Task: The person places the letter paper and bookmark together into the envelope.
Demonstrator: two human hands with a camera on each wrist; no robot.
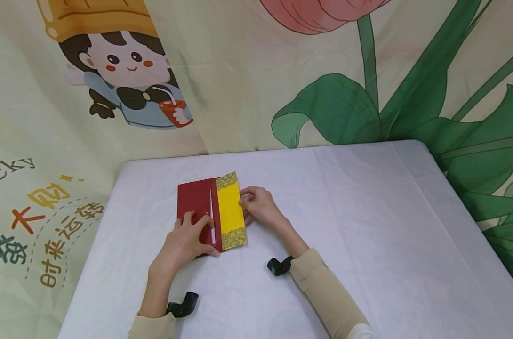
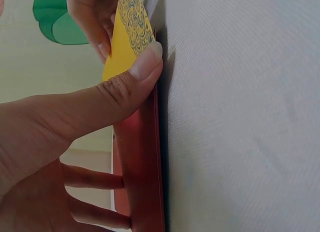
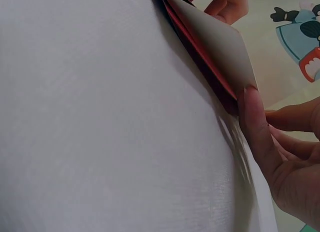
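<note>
A dark red folder (image 1: 193,194) lies on the white-covered table, with a thin white strip (image 1: 212,221) showing along a gap in it. At its right side, a yellow card panel (image 1: 231,207) with patterned bands at both ends stands slightly raised; its pale underside (image 3: 225,47) shows in the right wrist view. My left hand (image 1: 184,241) holds the folder, its thumb (image 2: 146,64) at the near edge and its bent fingers on the red surface. My right hand (image 1: 262,205) pinches the yellow panel's right edge, with one fingertip (image 3: 251,104) against the pale underside.
White cloth covers the table (image 1: 366,226). Behind it hangs a printed curtain (image 1: 235,94) with a cartoon figure, a flower and leaves. Black wrist-worn devices (image 1: 183,305) sit by both sleeves, close above the cloth.
</note>
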